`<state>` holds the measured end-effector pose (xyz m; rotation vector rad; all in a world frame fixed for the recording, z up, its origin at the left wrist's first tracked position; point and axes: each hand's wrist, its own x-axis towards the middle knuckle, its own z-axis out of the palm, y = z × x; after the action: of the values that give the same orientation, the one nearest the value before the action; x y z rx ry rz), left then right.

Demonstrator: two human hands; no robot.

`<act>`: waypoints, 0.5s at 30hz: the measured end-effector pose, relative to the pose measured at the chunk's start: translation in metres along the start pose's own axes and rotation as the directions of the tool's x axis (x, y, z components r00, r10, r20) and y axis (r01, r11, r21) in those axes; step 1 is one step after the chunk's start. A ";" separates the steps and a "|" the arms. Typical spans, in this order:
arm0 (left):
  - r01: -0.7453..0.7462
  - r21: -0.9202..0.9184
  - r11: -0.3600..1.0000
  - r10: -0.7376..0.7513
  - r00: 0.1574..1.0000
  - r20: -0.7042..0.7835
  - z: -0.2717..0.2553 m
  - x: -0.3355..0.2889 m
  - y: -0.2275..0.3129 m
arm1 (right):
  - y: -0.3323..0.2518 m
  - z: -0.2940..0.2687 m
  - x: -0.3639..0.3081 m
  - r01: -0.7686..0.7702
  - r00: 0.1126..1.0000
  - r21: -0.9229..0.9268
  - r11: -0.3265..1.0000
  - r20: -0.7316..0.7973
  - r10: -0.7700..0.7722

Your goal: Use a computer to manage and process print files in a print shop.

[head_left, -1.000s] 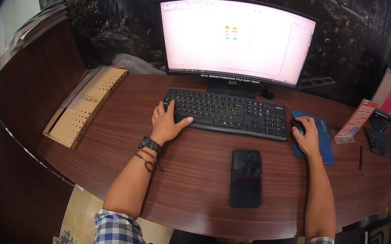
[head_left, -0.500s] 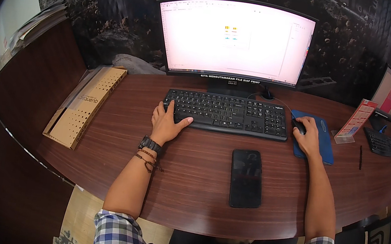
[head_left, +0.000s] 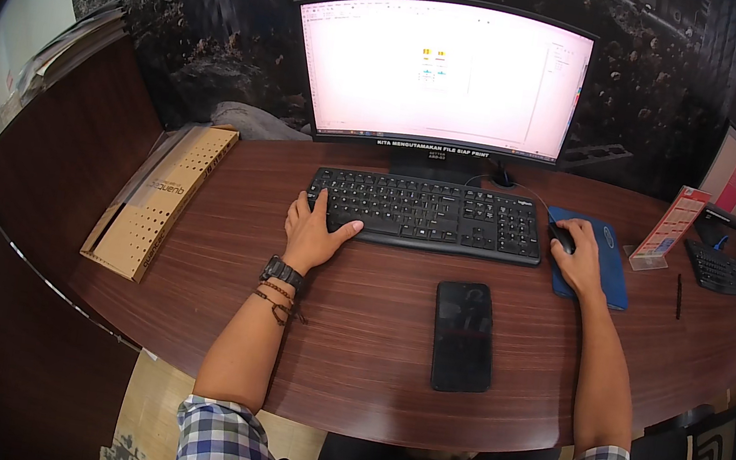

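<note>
My left hand rests on the left end of a black keyboard, its fingers spread over the keys and the thumb stretched toward the lower row. A dark watch and bead bracelets circle that wrist. At the keyboard's right end, my right hand is closed over a black computer mouse, which its fingers partly hide. Under the mouse lies a blue mouse pad. Behind the keyboard stands a curved monitor, lit with a mostly white window and small coloured shapes near the middle.
A black phone lies face up between my forearms. On the left is a flat brown cardboard box. To the right stand a red-and-white desk calendar, a dark pen and a second keyboard. Papers top the left partition.
On the screen, a small outline now surrounds the lower left shape. Both hands stay in the same place.
</note>
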<state>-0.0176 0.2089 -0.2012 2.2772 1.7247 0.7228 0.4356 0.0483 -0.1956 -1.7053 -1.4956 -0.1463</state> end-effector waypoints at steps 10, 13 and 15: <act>0.003 -0.003 1.000 -0.003 1.000 -0.005 0.001 0.000 0.001 | -0.001 0.000 0.000 -0.010 1.000 -0.008 1.000 0.003 0.010; 0.003 -0.002 1.000 -0.003 1.000 -0.005 0.001 0.001 -0.001 | -0.001 0.001 -0.001 -0.003 1.000 -0.007 1.000 -0.009 0.003; 0.006 -0.001 1.000 -0.006 1.000 0.001 0.000 0.000 0.000 | -0.001 0.000 0.000 -0.004 1.000 -0.013 1.000 -0.006 0.004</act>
<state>-0.0174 0.2094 -0.2015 2.2703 1.7297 0.7217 0.4346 0.0483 -0.1955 -1.7166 -1.4898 -0.1590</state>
